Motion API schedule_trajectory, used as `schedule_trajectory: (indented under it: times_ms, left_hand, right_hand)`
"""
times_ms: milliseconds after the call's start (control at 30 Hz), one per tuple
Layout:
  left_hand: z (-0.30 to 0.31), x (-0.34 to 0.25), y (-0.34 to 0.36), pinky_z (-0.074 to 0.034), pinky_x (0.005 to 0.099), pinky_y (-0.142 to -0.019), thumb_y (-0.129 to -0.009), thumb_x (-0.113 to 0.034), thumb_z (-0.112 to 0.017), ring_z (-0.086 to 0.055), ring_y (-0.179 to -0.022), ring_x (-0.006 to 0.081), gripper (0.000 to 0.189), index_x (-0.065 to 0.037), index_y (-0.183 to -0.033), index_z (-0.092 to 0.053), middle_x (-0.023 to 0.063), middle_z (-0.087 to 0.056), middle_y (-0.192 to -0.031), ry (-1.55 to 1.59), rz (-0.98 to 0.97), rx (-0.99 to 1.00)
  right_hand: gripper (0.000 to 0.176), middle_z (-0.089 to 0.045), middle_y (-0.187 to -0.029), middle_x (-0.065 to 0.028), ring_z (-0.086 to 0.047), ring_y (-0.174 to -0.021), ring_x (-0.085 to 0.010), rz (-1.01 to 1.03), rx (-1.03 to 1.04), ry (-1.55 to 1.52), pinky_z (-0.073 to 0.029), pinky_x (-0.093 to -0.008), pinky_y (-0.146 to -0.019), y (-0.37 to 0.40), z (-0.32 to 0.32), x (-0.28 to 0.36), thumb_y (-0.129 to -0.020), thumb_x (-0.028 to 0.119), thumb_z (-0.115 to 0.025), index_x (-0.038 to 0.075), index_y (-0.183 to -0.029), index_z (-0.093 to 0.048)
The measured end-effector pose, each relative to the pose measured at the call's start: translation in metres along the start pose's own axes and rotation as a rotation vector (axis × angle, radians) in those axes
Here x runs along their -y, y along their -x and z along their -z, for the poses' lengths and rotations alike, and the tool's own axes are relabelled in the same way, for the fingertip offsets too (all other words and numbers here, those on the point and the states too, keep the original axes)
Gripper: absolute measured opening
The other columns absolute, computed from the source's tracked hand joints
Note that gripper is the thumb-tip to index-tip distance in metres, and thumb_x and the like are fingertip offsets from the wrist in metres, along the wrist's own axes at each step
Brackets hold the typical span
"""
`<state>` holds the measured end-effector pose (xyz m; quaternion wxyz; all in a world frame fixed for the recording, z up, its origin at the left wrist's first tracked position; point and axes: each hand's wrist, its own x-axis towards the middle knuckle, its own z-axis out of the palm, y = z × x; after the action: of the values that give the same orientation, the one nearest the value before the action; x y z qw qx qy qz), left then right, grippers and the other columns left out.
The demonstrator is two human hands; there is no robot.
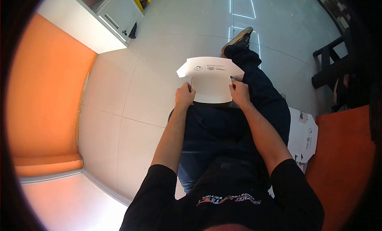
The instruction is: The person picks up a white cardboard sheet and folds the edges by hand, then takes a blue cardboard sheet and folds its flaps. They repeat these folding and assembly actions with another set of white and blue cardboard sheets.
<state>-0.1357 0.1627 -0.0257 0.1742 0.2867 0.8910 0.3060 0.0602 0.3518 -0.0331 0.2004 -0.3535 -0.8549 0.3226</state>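
A white cardboard piece (211, 88) with a printed flap at its far end rests over my lap, in the middle of the head view. The flap carries a round logo, a square code and small text. My left hand (185, 96) grips its left edge with the fingers curled in. On the right edge, my right hand (240, 94) holds the card between thumb and fingers. Both hands are near the front corners of the card.
More flat white cardboard (303, 135) lies to my right beside an orange surface (342, 151). A dark stool (334, 64) stands at the right. A white cabinet (119, 16) and an orange wall (47, 92) are at the left. My shoe (238, 40) rests on the tiled floor.
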Motion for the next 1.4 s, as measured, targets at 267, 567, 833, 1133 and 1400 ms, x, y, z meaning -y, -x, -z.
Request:
schedule_trajectory:
  times_ms: [267,567,833,1133,1400]
  left_hand:
    - [-0.010,-0.009,-0.001,-0.056,0.0526,-0.083,-0.095,-0.020,-0.058,-0.071,-0.091,0.0423,0.023,-0.001,-0.107,-0.061,0.0252,-0.072,-0.096,-0.184,-0.019,0.051]
    - [-0.014,-0.008,-0.002,-0.055,0.0505,-0.084,-0.095,-0.032,-0.059,-0.071,-0.093,0.0417,0.034,0.000,-0.106,-0.064,0.0243,-0.072,-0.096,-0.126,0.021,0.010]
    - [-0.005,-0.006,-0.003,-0.055,0.0475,-0.087,-0.093,-0.045,-0.062,-0.071,-0.096,0.0387,0.044,-0.002,-0.100,-0.068,0.0230,-0.073,-0.097,-0.047,0.135,0.034]
    - [-0.010,0.008,-0.008,-0.056,0.0430,-0.088,-0.083,-0.041,-0.070,-0.073,-0.097,0.0348,0.048,0.000,-0.107,-0.072,0.0211,-0.075,-0.101,-0.022,0.150,0.186]
    - [-0.013,0.014,-0.015,-0.057,0.0453,-0.087,-0.074,-0.018,-0.067,-0.074,-0.095,0.0377,0.041,0.004,-0.108,-0.072,0.0255,-0.074,-0.100,-0.193,-0.014,0.234]
  right_hand:
    - [0.022,-0.071,-0.094,-0.0252,-0.069,-0.090,-0.0442,0.048,-0.037,0.171,-0.056,-0.0517,-0.080,-0.004,-0.009,-0.021,-0.094,0.020,-0.065,-0.001,-0.097,-0.072]
    - [0.029,-0.072,-0.094,-0.0254,-0.070,-0.089,-0.0432,0.048,-0.065,0.050,-0.056,-0.0501,-0.082,0.001,0.001,-0.009,-0.092,0.025,-0.070,-0.001,-0.104,-0.074]
    - [0.048,-0.074,-0.097,-0.0244,-0.073,-0.092,-0.0382,-0.142,-0.014,-0.035,-0.056,-0.0452,-0.084,0.005,0.026,0.002,-0.091,0.034,-0.073,-0.004,-0.119,-0.071]
    - [0.050,-0.073,-0.104,-0.0257,-0.072,-0.098,-0.0391,-0.179,0.085,-0.020,-0.056,-0.0461,-0.089,0.019,0.024,-0.005,-0.091,0.037,-0.071,-0.003,-0.120,-0.070]
    - [0.031,-0.071,-0.092,-0.0281,-0.069,-0.092,-0.0459,-0.144,0.104,0.031,-0.056,-0.0508,-0.086,0.005,0.006,-0.025,-0.092,0.025,-0.061,-0.003,-0.091,-0.075]
